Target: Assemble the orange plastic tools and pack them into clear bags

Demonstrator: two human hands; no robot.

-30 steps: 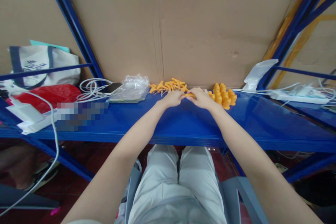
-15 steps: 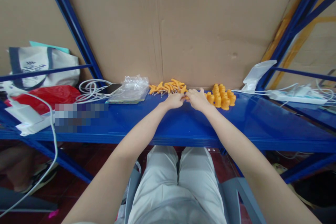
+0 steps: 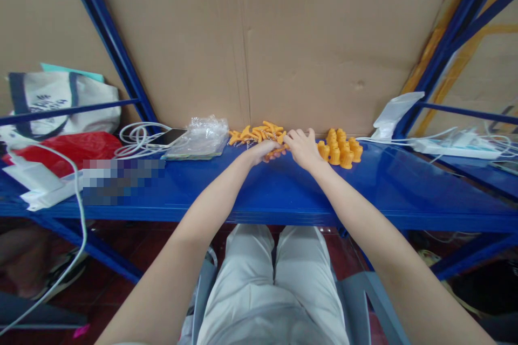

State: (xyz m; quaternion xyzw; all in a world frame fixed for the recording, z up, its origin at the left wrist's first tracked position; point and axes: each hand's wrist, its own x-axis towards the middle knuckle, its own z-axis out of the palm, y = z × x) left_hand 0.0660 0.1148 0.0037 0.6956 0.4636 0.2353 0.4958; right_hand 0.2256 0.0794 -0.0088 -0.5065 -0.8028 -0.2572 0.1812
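My left hand (image 3: 262,152) is turned partly palm up, its fingers closed around a small orange plastic piece (image 3: 278,150). Right beside it, the thumb and fingertips of my right hand (image 3: 304,149) pinch at the same piece; the exact contact is partly hidden. Just behind both hands lies a pile of orange branched plastic pieces (image 3: 251,133) with thin metal ball chains among them. To the right of my right hand, several orange bell-shaped cups (image 3: 347,157) stand grouped in rows on the blue table (image 3: 283,194).
Clear plastic bags (image 3: 206,137) and a phone (image 3: 172,137) lie left of the pile, near coiled white cable (image 3: 135,137). A white power strip (image 3: 52,188) and red bag (image 3: 89,150) are farther left. Cardboard (image 3: 324,54) walls the back; another strip (image 3: 457,148) sits right.
My left hand has rolled palm up, moving slightly left and showing the orange piece in it. My right hand's fingers have lifted and spread a little. The view has shifted slightly.
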